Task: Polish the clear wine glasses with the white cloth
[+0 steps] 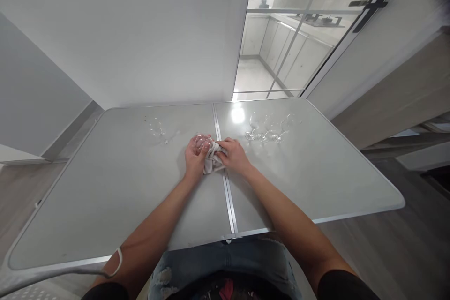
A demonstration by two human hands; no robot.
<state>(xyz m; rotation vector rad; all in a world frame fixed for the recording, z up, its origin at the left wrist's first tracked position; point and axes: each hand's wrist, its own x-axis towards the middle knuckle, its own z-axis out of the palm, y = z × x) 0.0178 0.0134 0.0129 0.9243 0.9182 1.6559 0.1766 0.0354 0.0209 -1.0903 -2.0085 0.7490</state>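
Near the middle of the table, my left hand [195, 154] is closed around the bowl of a clear wine glass [202, 141], which lies tilted with its bowl toward the left. A white cloth [213, 164] wraps the glass's stem end and hangs down below it. My right hand [233, 153] pinches the cloth from the right side, around the stem or foot. The foot itself is hidden under the cloth and fingers.
Several clear glasses [264, 137] stand close together right of my hands. Another clear glass [162, 137] is at the left. A pale folding table [116, 187] with a metal centre seam lies beneath, against a wall. A white cable [87, 272] crosses my left forearm.
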